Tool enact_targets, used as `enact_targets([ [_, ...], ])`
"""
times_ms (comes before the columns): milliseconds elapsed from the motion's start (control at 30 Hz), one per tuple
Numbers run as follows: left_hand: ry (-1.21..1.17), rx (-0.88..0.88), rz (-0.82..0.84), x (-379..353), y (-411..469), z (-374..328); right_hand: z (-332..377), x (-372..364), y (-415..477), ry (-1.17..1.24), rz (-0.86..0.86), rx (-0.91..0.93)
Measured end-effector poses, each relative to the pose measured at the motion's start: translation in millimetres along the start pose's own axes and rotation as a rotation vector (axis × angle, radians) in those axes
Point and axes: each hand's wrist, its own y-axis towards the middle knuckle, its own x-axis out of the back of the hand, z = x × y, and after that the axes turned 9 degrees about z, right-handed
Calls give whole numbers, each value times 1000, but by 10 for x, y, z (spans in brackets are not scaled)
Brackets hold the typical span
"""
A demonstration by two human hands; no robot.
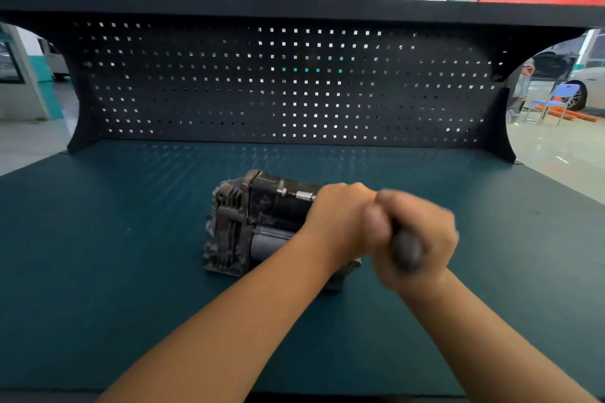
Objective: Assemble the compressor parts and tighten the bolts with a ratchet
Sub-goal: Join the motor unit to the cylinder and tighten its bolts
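The compressor [248, 222] lies on its side in the middle of the green desk [98, 255]. The left hand [340, 216] sits at its 3 o'clock end, fingers curled round the front of the ratchet [406, 249]. A shiny socket [304, 196] pokes out of that fist toward 9 o'clock and meets a bolt [283, 191] on top of the compressor. The right hand [432, 232] touches the left one and is wrapped tight round the dark handle (it looks blurry). Both arms hide the compressor's near right part. At 12 o'clock stands a black pegboard [278, 85] with a shelf [294, 6] on top. Far off at 2 o'clock are a blue chair [556, 98] and a white car [592, 78].
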Motion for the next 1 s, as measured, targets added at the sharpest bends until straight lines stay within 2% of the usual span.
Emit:
enact_targets([
  [33, 40, 15, 5, -43, -10, -24, -41, 12, 87, 78, -111, -225],
  [100, 194, 69, 27, -42, -67, -83, -214, 60, 329, 540, -222, -740],
  [167, 207, 98, -73, -106, -81, -74, -494, 161, 546, 873, -170, -1137],
  [233, 154, 115, -103, -143, -57, -66, -608, 230, 618, 1096, -61, -1309],
  [300, 168, 95, -38, -113, -43, -69, -574, 200, 530, 1100, -96, -1271],
  [333, 191, 68, 3, -105, -24, -85, -508, 173, 446, 997, -153, -1152],
  [400, 169, 58, 11, -100, -19, -74, -265, 112, 257, 645, -209, -704],
  [467, 27, 80, -75, -5, -8, -53, -41, 45, 72, 247, -74, -177],
  [500, -62, 95, -113, 6, 9, -32, 4, 19, -24, 149, 13, 5],
  [533, -93, 92, -59, 24, 28, -15, 19, 1, -79, 95, 66, 78],
  [567, -72, 74, -26, 8, 37, -6, 17, -3, -69, 56, 57, 63],
  [600, -34, 67, -21, -3, 44, -1, 14, -4, -15, 12, -18, -41],
  [633, 13, 68, -28, -16, 42, -13, -17, -8, 59, 28, -130, -238],
  [700, 133, 94, -5, -69, -1, -60, -172, 18, 261, 385, -298, -737],
  [767, 222, 136, -25, -114, -50, -87, -455, 126, 480, 784, -236, -1146],
  [833, 213, 169, -75, -154, -34, -75, -589, 213, 562, 1025, -120, -1331],
  [900, 210, 186, -101, -170, -34, -81, -557, 197, 472, 979, -150, -1269],
  [933, 204, 196, -107, -143, -43, -98, -443, 173, 375, 842, -183, -1095],
  [1000, 116, 198, -164, -98, -48, -91, -180, 99, 147, 389, -150, -528],
])
